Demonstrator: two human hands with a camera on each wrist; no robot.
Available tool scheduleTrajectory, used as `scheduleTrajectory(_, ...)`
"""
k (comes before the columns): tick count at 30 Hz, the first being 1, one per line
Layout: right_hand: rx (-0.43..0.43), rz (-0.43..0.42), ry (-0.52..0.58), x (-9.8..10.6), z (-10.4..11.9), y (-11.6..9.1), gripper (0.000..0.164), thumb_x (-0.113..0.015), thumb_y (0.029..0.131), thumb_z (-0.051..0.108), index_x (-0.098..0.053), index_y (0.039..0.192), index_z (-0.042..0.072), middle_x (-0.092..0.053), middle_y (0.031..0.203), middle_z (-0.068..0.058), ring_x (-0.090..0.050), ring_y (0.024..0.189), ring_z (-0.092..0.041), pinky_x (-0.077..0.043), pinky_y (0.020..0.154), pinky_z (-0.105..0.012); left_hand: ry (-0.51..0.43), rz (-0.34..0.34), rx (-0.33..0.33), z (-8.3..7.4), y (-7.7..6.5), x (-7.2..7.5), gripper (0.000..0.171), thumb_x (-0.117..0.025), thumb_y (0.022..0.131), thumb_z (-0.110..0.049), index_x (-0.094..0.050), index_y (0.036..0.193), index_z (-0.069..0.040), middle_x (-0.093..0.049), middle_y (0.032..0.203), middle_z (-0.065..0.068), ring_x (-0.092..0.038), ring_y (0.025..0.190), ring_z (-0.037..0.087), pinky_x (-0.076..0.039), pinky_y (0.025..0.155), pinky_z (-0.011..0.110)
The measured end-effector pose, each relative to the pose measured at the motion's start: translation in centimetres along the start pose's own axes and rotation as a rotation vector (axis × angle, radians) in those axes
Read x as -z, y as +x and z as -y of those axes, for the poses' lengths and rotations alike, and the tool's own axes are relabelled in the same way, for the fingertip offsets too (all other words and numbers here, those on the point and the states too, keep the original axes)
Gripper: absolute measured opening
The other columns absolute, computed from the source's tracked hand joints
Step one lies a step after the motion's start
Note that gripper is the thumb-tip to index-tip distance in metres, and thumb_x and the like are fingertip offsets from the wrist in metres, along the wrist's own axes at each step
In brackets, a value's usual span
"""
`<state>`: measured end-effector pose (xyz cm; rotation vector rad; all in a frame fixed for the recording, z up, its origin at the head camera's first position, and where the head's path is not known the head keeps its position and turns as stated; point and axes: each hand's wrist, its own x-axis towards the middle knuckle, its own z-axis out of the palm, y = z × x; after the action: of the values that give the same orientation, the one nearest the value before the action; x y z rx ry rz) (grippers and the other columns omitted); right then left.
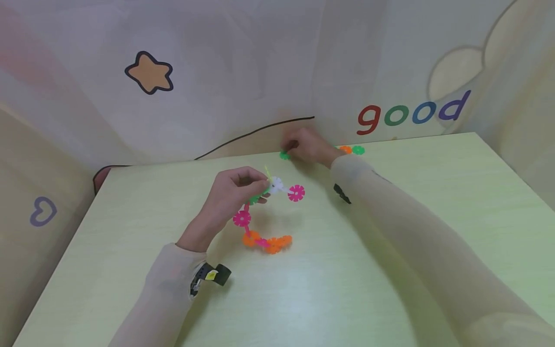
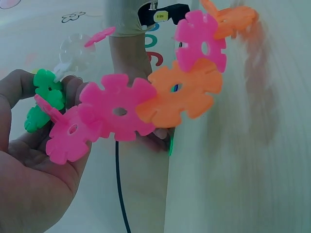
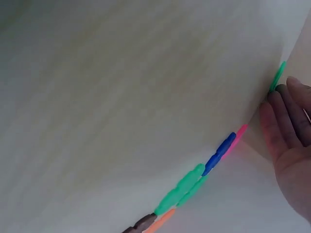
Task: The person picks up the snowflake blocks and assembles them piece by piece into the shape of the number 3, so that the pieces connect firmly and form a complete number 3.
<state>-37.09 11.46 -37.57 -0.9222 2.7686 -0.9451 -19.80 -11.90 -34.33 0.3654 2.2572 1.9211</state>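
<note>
A chain of interlocked plastic snowflake discs hangs from my left hand [image 1: 236,190], which pinches it near its green discs [image 2: 47,90]. A white disc [image 1: 276,185] and a pink disc [image 1: 297,193] extend to the right of the fingers, with a thin yellow piece [image 1: 267,172] standing up. Below the hand, pink discs [image 2: 119,108] and orange discs [image 2: 181,93] curve down and right over the table. At the table's back edge, my right hand [image 1: 305,145] has thumb and fingertips together on a loose green snowflake disc [image 1: 284,155].
Along the back edge of the pale table [image 1: 325,299] lie more loose discs, including an orange disc [image 1: 345,150], a green disc [image 1: 358,150] and a blue disc [image 3: 218,153]. A printed curtain [image 1: 243,72] rises right behind that edge.
</note>
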Motion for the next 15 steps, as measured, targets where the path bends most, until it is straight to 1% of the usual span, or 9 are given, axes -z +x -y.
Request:
scheduleTrajectory(3,0.021,0.026,-0.047,-0.2,0.1,0.1,0.016,-0.075,0.095,-0.004,-0.078,0.110,-0.004,-0.074,0.109,-0.016,-0.066,0.105,-0.032,-0.055,0.100,-0.042,0.004,-0.001,0.005,0.0,0.0,0.0,0.018,-0.071,0.101,-0.016,-0.075,0.109,-0.001,-0.075,0.105,0.015,-0.071,0.098,0.053,-0.057,0.068,0.029)
scheduleTrajectory(7,0.015,0.050,-0.111,-0.4,0.5,0.2,0.019,-0.080,0.093,0.001,-0.078,0.112,-0.003,-0.074,0.110,-0.015,-0.065,0.105,-0.032,-0.054,0.101,-0.041,0.013,-0.003,0.016,-0.1,0.0,0.0,0.019,-0.071,0.102,-0.018,-0.076,0.110,-0.002,-0.076,0.105,0.014,-0.072,0.099,0.051,-0.057,0.069,0.031)
scheduleTrajectory(11,-0.021,0.071,-0.161,-0.6,0.7,0.0,0.019,-0.082,0.093,0.003,-0.077,0.111,-0.002,-0.073,0.109,-0.014,-0.062,0.103,-0.031,-0.053,0.100,-0.040,0.013,-0.005,0.020,-0.2,0.0,-0.1,0.019,-0.072,0.102,-0.020,-0.076,0.111,-0.003,-0.076,0.105,0.014,-0.072,0.099,0.051,-0.056,0.070,0.030)
scheduleTrajectory(15,-0.073,0.091,-0.142,-0.6,1.1,-0.3,0.018,-0.084,0.092,0.005,-0.076,0.107,-0.001,-0.069,0.105,-0.014,-0.058,0.101,-0.031,-0.052,0.096,-0.040,0.011,-0.004,0.022,-0.3,-0.1,-0.2,0.019,-0.072,0.102,-0.021,-0.076,0.110,-0.004,-0.076,0.105,0.013,-0.072,0.100,0.050,-0.057,0.073,0.033)
